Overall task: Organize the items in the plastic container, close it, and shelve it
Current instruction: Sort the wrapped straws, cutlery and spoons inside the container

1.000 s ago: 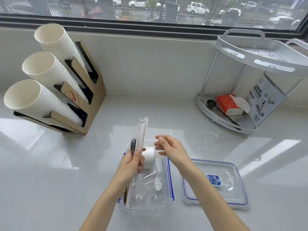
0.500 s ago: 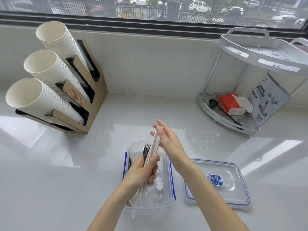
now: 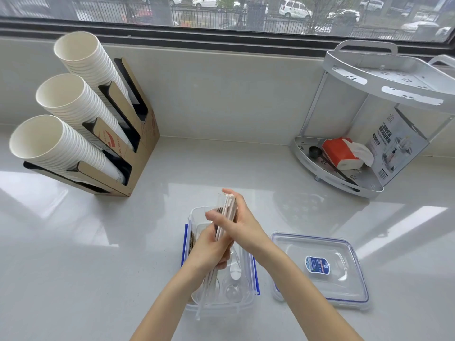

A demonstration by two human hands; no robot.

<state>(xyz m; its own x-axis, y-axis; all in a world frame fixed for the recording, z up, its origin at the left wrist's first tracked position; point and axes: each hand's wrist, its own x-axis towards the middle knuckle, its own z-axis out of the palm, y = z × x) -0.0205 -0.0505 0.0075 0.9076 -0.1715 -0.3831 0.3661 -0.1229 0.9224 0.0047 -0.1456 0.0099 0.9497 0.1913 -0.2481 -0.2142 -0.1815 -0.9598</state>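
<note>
A clear plastic container (image 3: 197, 217) with blue clips stands open on the white counter, low in the middle. Above it my left hand (image 3: 209, 252) and my right hand (image 3: 242, 225) both grip a bundle of wrapped cutlery packets (image 3: 225, 217), held tilted with its top toward the window. My right hand wraps the bundle's upper part, my left hand its middle. Clear plastic spoons (image 3: 235, 274) lie inside the container. The container's clear lid (image 3: 320, 269) with a blue label lies flat just to the right.
A two-tier white corner shelf (image 3: 384, 77) stands at the back right, its lower tier holding a red tissue pack (image 3: 341, 152), a black scoop and a printed box. A cardboard holder with stacked white paper cups (image 3: 71, 129) stands at the back left.
My right hand has closed around the top of the cutlery bundle, which it only touched before. The bundle has tipped lower over the container.
</note>
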